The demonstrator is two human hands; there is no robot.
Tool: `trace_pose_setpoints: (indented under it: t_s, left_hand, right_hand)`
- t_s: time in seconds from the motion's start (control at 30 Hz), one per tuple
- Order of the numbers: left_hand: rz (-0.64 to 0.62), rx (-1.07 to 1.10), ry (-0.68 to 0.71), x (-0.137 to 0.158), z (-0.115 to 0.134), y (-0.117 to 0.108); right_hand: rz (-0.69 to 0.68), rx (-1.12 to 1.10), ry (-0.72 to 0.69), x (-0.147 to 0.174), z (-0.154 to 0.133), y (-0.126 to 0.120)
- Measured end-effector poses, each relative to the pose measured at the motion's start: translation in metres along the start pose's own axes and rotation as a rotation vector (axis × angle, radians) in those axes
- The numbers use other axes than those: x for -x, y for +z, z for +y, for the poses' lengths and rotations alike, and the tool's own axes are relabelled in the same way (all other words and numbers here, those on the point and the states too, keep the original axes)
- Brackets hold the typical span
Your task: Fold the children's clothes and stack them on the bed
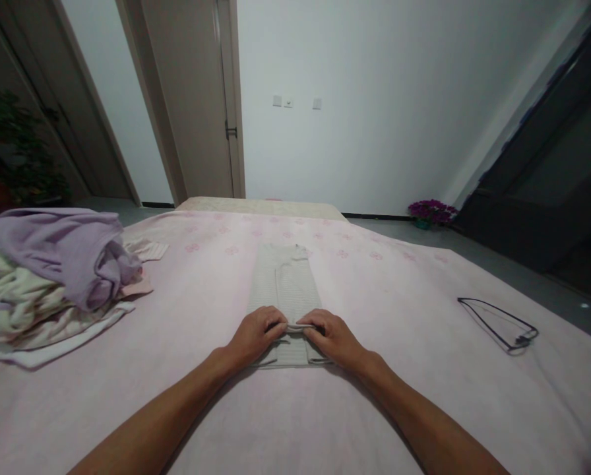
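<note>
A pale grey ribbed shirt (295, 284) lies on the bed, folded into a narrow upright strip with its neckline at the far end. My left hand (260, 333) pinches a raised layer of the cloth near the lower end, thumb and fingers closed on it. From the other side my right hand (331, 335) grips the same layer, so both hands face each other with a small gap between. Below them the shirt's bottom edge and the folded sleeve ends rest flat on the sheet. The fingertips partly hide the gripped cloth.
A heap of clothes (72, 264), lilac on top, sits at the left on the pink sheet (404, 396). At the right lies a black-framed pair of glasses (498, 320). Beyond the bed are a door (191, 99), a white wall (355, 145) and purple flowers (431, 211).
</note>
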State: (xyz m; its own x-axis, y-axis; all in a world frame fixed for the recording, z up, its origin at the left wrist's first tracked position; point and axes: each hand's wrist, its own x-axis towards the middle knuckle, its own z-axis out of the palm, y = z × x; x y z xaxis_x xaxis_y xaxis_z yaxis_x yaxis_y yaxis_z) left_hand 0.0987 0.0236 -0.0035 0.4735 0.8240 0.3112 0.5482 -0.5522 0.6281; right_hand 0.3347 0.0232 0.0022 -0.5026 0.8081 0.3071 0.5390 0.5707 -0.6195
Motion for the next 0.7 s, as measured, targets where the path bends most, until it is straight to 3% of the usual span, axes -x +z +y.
trace_pose_setpoints:
  t_s: [0.17,0.3,0.47,0.57,0.7]
  left_hand:
    - [0.015,-0.013,-0.013,0.004,0.003,-0.002]
    - [0.076,-0.064,0.141,0.009,0.005,0.000]
    - [0.072,-0.296,0.282,0.005,0.004,0.006]
    - [-0.005,-0.325,0.253,-0.003,0.004,0.006]
    - [-0.034,-0.202,0.125,-0.015,0.008,0.002]
  right_hand:
    - [0.093,-0.073,0.087,-0.002,0.012,0.008]
    - [0.131,-0.085,0.092,0.001,0.011,0.009]
    - [0.181,-0.112,0.025,0.004,0.011,0.010]
    - [0.210,-0.130,-0.053,0.005,0.011,0.009]
    - [0.205,-0.115,-0.105,0.006,0.007,0.007]
